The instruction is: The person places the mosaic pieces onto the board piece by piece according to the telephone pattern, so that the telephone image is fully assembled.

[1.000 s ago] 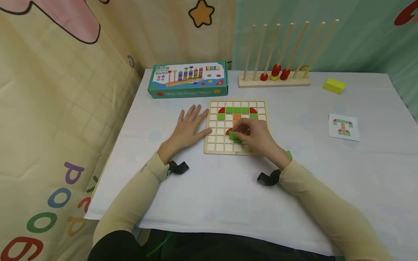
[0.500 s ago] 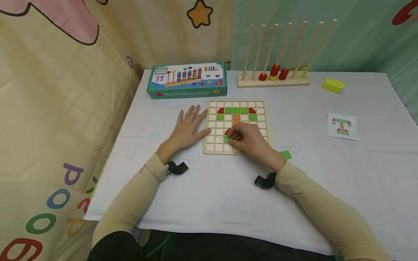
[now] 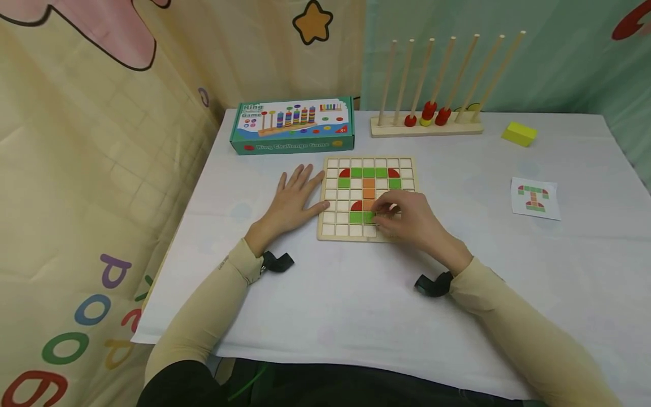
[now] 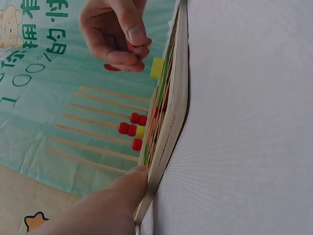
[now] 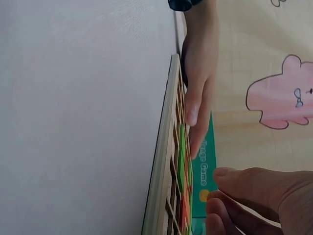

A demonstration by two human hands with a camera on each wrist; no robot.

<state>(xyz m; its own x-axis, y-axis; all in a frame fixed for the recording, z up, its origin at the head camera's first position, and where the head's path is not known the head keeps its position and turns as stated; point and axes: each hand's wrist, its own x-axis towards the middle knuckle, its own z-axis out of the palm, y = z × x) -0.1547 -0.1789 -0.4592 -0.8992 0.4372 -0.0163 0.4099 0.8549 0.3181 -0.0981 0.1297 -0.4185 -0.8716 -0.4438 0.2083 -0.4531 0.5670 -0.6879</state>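
Note:
A square wooden grid board (image 3: 328, 230) lies on the white table. Red quarter-round tiles, green tiles (image 3: 356, 217) and orange tiles (image 3: 368, 194) fill some of its cells. My left hand (image 3: 285, 206) rests flat with spread fingers at the board's left side; its thumb touches the edge, as the left wrist view shows. Above the lower right cells is my right hand (image 3: 407, 217), fingers bent loosely, close to the lower green row. No tile shows in its grasp; in the right wrist view thumb and fingertips (image 5: 212, 196) stand apart. The hand hides several cells on that side.
A green Ring Challenge Game box (image 3: 292, 125) lies behind the board. Right of it stands a wooden peg rack (image 3: 427, 129) with several red and yellow rings. A yellow block (image 3: 519, 134) and a pattern card (image 3: 536, 198) lie at the right.
My right hand lowers a green tile into the lower row and lets it go, then shifts right. Its wrist now covers the spot where a loose green tile showed. The left hand stays.

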